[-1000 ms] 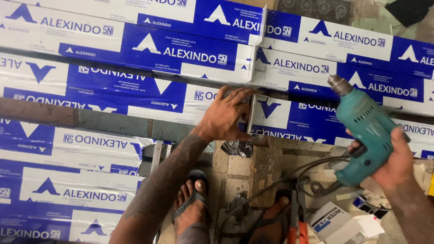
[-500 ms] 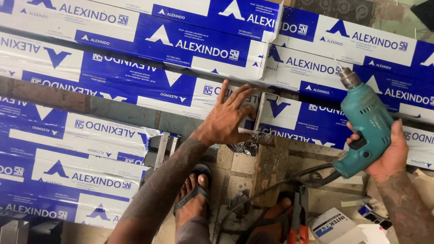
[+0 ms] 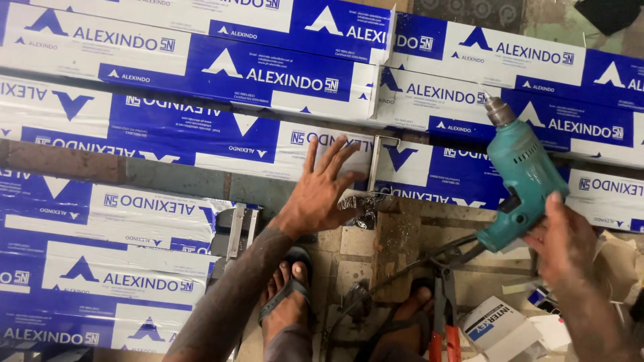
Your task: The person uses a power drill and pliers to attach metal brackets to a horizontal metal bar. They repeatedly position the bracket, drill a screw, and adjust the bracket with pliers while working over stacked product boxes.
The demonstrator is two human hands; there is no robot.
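Drill is held by the right hand closed around its handle, nose up, right of the open left hand lying flat on wrapped bar.

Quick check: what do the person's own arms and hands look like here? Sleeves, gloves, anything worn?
Both arms are bare to where the frame cuts them off: no sleeves in view, no gloves, no watch or rings visible. The left hand and its forearm carry dark tattoo-like markings running up the arm. The right hand is bare too. Below, both feet wear open sandals with dark straps.
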